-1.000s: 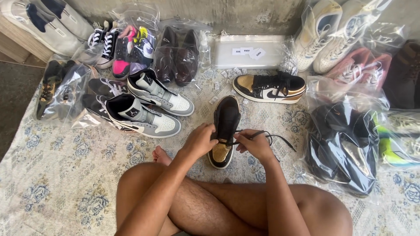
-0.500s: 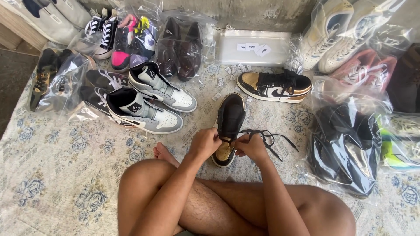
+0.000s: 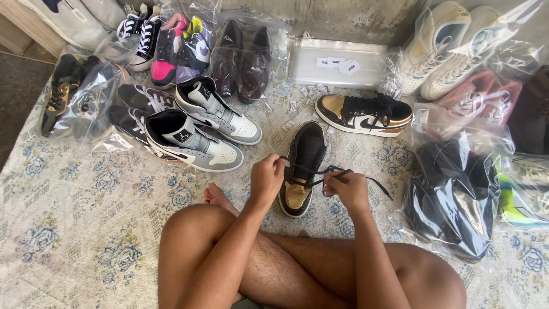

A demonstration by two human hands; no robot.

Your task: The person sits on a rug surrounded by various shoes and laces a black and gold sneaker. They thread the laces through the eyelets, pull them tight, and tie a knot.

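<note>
Both hands' grips (image 3: 267, 178) (image 3: 347, 189) pinch black laces (image 3: 320, 170) above the black-gold sneaker (image 3: 302, 166).

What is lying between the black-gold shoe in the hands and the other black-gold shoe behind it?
Only bare patterned cloth separates shoe from its mate, in the head view.

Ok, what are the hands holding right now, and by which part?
Both hold the black laces of the black-and-gold sneaker: left hand pinches one strand near the eyelets, right hand the other, beside the shoe.
</note>
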